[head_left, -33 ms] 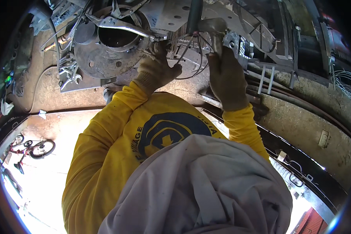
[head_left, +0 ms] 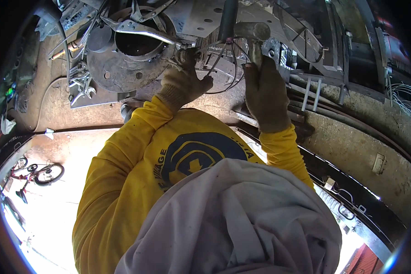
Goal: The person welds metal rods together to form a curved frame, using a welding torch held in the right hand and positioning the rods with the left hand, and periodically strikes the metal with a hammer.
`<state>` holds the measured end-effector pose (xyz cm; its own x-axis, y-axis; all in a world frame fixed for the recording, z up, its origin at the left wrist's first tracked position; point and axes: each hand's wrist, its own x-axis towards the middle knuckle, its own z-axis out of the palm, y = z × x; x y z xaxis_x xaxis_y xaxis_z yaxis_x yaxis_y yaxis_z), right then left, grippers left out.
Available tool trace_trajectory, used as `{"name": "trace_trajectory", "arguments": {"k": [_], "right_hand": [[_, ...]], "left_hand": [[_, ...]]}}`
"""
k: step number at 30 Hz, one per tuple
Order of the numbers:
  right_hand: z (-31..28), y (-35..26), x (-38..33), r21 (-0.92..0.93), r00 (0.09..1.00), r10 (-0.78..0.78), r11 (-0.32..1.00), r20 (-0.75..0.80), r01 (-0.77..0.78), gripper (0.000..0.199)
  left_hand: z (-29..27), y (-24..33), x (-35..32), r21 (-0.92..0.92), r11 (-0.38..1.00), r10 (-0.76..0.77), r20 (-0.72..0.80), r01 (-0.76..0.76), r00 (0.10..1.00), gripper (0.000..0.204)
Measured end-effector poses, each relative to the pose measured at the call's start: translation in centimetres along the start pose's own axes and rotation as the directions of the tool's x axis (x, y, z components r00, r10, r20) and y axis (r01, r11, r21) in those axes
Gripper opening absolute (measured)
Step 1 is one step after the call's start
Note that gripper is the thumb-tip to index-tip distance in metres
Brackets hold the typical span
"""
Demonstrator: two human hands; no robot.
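Brown-gloved right hand [head_left: 268,96] clamped a hammer [head_left: 254,34], right of the flange [head_left: 119,73]. Left hand [head_left: 181,81] was beside it, finger grip unclear.

Yellow long-sleeved shirt [head_left: 107,192], dark round emblem [head_left: 201,153]; brownish knit gloves [head_left: 267,97]; greyish head cloth [head_left: 233,219].

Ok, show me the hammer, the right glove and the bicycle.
Hammer [head_left: 255,33]: head view, on its metal head.
Right glove [head_left: 268,97]: head view, back of the hand.
Bicycle [head_left: 49,173]: head view, the wheel at right.
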<state>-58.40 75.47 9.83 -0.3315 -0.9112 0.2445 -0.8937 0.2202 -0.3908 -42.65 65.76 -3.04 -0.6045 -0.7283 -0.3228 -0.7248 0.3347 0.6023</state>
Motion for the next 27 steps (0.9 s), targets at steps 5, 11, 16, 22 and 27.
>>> {"name": "trace_trajectory", "arguments": {"k": [5, 11, 16, 22, 27], "right_hand": [[0.5, 0.7, 0.4, -0.091, 0.998, -0.010, 0.996, 0.065, 0.016, 0.026], [0.2, 0.0, -0.2, -0.075, 0.988, 0.080, 0.995, 0.132, -0.071, 0.027], [0.4, 0.0, -0.4, -0.025, 0.998, 0.032, 0.999, 0.056, -0.031, 0.026], [0.0, 0.3, -0.1, -0.096, 0.999, -0.027, 0.995, 0.033, 0.030, 0.025], [1.2, 1.3, 0.1, -0.131, 0.997, -0.001, 0.991, 0.083, 0.012, 0.024]], "left_hand": [[1.0, -0.2, -0.3, 0.081, 0.994, 0.100, -0.296, -0.079, 0.950, 0.090], [-0.2, -0.4, -0.2, -0.039, 0.998, -0.044, 0.096, 0.048, 0.994, 0.108], [-0.3, 0.2, -0.5, 0.039, 0.999, -0.033, 0.048, 0.032, 0.998, 0.111], [0.5, -0.7, -0.2, 0.038, 0.997, 0.069, -0.132, -0.065, 0.989, 0.106], [0.4, -0.1, -0.4, -0.018, 0.999, 0.047, -0.118, -0.049, 0.992, 0.101]]}}
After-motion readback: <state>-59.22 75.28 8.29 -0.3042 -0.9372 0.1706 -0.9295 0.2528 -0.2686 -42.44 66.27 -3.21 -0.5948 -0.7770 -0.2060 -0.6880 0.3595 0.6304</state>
